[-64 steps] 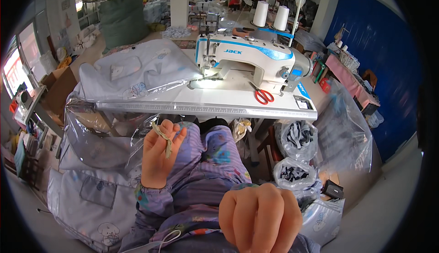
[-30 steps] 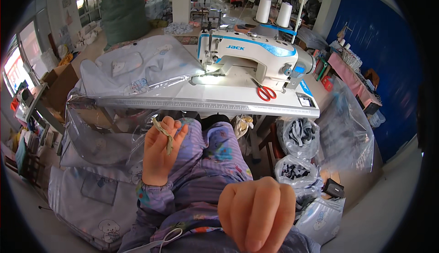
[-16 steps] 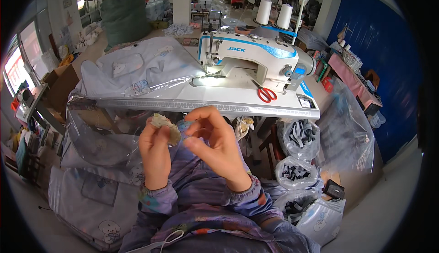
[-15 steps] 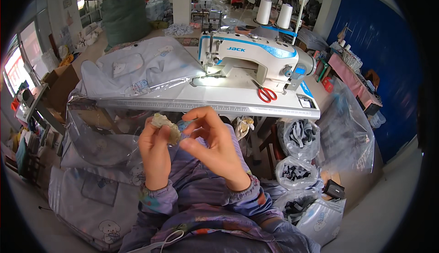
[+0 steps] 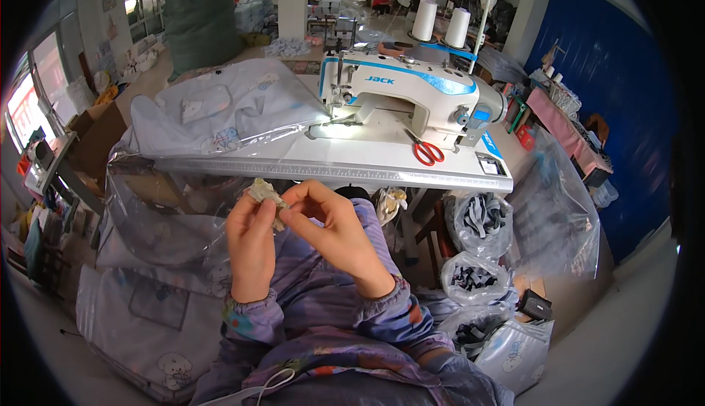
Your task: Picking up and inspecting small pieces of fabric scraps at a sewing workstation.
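The left hand pinches a small beige fabric scrap above the lap, where the right hand, clenched low a moment ago, has now risen to grip the scrap's edge too, though its fingers hide what exactly they are working
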Available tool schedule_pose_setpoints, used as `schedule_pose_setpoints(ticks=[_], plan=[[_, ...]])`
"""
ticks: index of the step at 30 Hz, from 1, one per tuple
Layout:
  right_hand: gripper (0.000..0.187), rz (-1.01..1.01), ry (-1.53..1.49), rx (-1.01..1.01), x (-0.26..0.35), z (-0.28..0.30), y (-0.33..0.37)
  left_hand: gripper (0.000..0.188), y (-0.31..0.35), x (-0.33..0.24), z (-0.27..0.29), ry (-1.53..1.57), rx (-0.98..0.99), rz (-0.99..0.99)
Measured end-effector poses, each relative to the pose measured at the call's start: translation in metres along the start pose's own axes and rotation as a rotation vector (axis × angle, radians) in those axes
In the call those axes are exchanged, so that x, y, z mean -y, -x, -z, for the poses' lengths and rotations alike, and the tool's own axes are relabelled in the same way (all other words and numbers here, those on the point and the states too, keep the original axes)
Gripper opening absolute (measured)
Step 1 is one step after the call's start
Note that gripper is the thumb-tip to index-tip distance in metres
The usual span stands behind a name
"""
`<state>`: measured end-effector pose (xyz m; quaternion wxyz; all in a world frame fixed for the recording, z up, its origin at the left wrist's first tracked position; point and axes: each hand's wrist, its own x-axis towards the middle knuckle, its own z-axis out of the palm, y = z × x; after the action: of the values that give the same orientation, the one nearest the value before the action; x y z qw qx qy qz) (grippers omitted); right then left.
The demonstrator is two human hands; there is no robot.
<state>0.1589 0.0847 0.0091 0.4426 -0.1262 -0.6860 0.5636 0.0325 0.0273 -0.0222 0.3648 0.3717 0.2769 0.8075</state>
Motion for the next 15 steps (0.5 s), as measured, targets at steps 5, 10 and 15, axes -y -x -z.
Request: schedule_pose_setpoints(ticks=[5,10,15], plan=[[0.013,0.005,0.039,-0.043,-0.009,0.001,-0.002,0.015,0.000,0.001,-0.001,-0.034,0.025,0.006],[0.012,0.017,0.114,-0.116,-0.005,0.005,-0.004,0.013,0.000,-0.004,-0.008,-0.098,0.029,0.015],[0.012,0.019,0.474,-0.112,0.012,0.009,-0.003,0.011,-0.002,-0.007,-0.007,-0.360,-0.015,-0.092]])
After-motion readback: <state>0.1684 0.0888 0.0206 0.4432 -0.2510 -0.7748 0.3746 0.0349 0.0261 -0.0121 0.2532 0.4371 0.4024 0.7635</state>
